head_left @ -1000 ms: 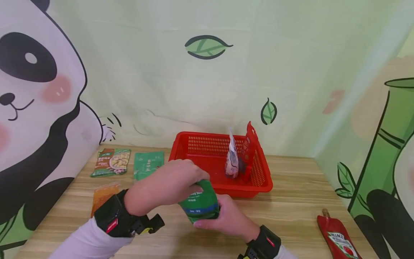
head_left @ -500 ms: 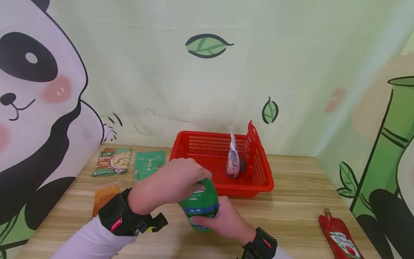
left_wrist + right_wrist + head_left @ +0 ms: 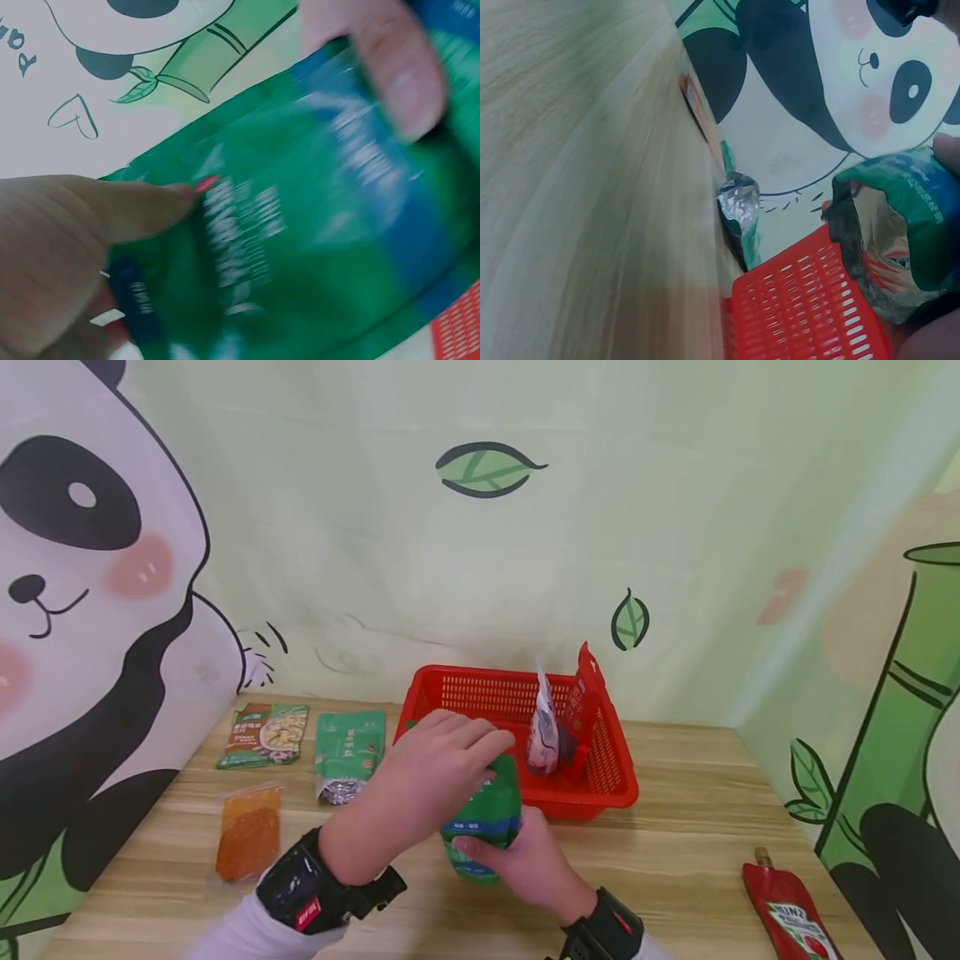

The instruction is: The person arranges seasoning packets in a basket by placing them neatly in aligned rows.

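We hold the pouch (image 3: 491, 810) above the table (image 3: 675, 877), near the red basket (image 3: 577, 806). Our left hand (image 3: 448, 756) pinches its upper end; our right hand (image 3: 528, 864) grips its lower end, thumb across the front. In the basket's right part we see a white packet (image 3: 542, 743) and a red packet (image 3: 587, 702) upright. Leftward lie a green packet (image 3: 350, 745), a brown-and-green packet (image 3: 262, 735) and an orange packet (image 3: 249, 837); rightward, the ketchup (image 3: 791, 910).
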The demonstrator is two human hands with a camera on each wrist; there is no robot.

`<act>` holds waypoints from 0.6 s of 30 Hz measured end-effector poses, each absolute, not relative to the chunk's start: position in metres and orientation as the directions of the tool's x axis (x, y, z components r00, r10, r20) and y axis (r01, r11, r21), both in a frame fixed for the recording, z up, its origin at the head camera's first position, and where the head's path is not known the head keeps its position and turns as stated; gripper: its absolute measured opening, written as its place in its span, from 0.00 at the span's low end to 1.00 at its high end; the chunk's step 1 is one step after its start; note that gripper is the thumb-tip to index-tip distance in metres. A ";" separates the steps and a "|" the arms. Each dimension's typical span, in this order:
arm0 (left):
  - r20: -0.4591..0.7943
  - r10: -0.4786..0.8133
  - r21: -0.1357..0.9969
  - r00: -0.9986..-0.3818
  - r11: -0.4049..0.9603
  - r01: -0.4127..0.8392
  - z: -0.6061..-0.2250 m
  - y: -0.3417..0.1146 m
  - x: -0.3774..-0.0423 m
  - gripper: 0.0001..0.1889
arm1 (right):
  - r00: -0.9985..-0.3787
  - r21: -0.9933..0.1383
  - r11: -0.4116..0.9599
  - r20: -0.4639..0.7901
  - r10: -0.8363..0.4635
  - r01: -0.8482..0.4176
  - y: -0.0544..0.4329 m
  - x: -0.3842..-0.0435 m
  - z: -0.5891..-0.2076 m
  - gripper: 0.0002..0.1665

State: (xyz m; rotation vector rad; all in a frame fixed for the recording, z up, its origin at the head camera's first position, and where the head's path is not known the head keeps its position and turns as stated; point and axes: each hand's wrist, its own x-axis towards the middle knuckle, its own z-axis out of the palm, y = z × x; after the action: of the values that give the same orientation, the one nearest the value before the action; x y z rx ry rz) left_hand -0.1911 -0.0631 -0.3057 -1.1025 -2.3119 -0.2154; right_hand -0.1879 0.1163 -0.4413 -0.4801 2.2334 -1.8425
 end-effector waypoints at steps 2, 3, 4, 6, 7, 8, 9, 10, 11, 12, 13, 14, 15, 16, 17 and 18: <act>0.651 0.616 -0.086 -0.444 0.641 0.763 -0.311 -0.062 -0.190 0.24 | -0.935 -0.980 0.149 0.069 -0.348 -0.128 0.115 -0.188 -0.439 0.32; 0.696 0.585 -0.077 -0.416 0.637 0.767 -0.315 -0.062 -0.189 0.24 | -0.939 -0.982 0.136 0.081 -0.335 -0.134 0.115 -0.187 -0.438 0.31; 0.745 0.546 -0.064 -0.383 0.630 0.774 -0.318 -0.061 -0.189 0.23 | -0.943 -0.982 0.129 0.093 -0.318 -0.141 0.114 -0.187 -0.437 0.31; 0.826 0.466 -0.047 -0.318 0.618 0.785 -0.324 -0.060 -0.187 0.19 | -0.953 -0.982 0.116 0.110 -0.283 -0.148 0.113 -0.187 -0.434 0.29; 0.858 0.433 -0.055 -0.277 0.614 0.788 -0.327 -0.059 -0.187 0.16 | -0.957 -0.981 0.114 0.121 -0.263 -0.155 0.113 -0.187 -0.433 0.28; 0.880 0.408 -0.070 -0.245 0.621 0.781 -0.329 -0.058 -0.186 0.15 | -0.963 -0.982 0.108 0.128 -0.239 -0.158 0.113 -0.187 -0.432 0.28; 0.893 0.389 -0.082 -0.227 0.636 0.767 -0.332 -0.057 -0.185 0.13 | -0.968 -0.982 0.106 0.132 -0.212 -0.157 0.113 -0.187 -0.430 0.27; 0.898 0.380 -0.094 -0.222 0.658 0.747 -0.334 -0.055 -0.184 0.13 | -0.973 -0.982 0.107 0.135 -0.185 -0.157 0.114 -0.187 -0.429 0.26; 0.896 0.380 -0.109 -0.230 0.689 0.716 -0.336 -0.054 -0.182 0.13 | -0.977 -0.982 0.105 0.140 -0.160 -0.158 0.114 -0.187 -0.428 0.26; 0.888 0.384 -0.120 -0.253 0.725 0.679 -0.339 -0.052 -0.180 0.14 | -0.979 -0.980 0.109 0.151 -0.137 -0.166 0.114 -0.187 -0.427 0.25; 0.876 0.384 -0.124 -0.291 0.764 0.633 -0.341 -0.049 -0.179 0.16 | -0.981 -0.979 0.115 0.158 -0.115 -0.171 0.114 -0.187 -0.427 0.25; 0.857 0.380 -0.119 -0.348 0.803 0.584 -0.343 -0.046 -0.176 0.18 | -0.982 -0.978 0.121 0.161 -0.096 -0.172 0.114 -0.188 -0.426 0.25; 0.837 0.368 -0.108 -0.405 0.837 0.537 -0.346 -0.043 -0.174 0.20 | -0.983 -0.976 0.130 0.165 -0.080 -0.175 0.115 -0.188 -0.425 0.25; 0.814 0.353 -0.099 -0.461 0.867 0.489 -0.348 -0.039 -0.172 0.23 | -0.983 -0.976 0.128 0.169 -0.071 -0.177 0.115 -0.188 -0.425 0.25; 0.789 0.334 -0.087 -0.516 0.892 0.444 -0.350 -0.035 -0.170 0.26 | -0.983 -0.975 0.131 0.175 -0.062 -0.182 0.115 -0.188 -0.425 0.24; 0.762 0.314 -0.069 -0.567 0.909 0.410 -0.351 -0.031 -0.168 0.29 | -0.980 -0.973 0.127 0.189 -0.056 -0.195 0.115 -0.188 -0.425 0.23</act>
State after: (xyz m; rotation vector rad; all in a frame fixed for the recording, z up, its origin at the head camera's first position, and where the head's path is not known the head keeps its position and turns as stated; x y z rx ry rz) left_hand -0.1679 -0.0308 -0.3508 -0.5139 -2.2160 -0.1449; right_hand -0.1878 0.1154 -0.4248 -0.2725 2.4354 -2.1305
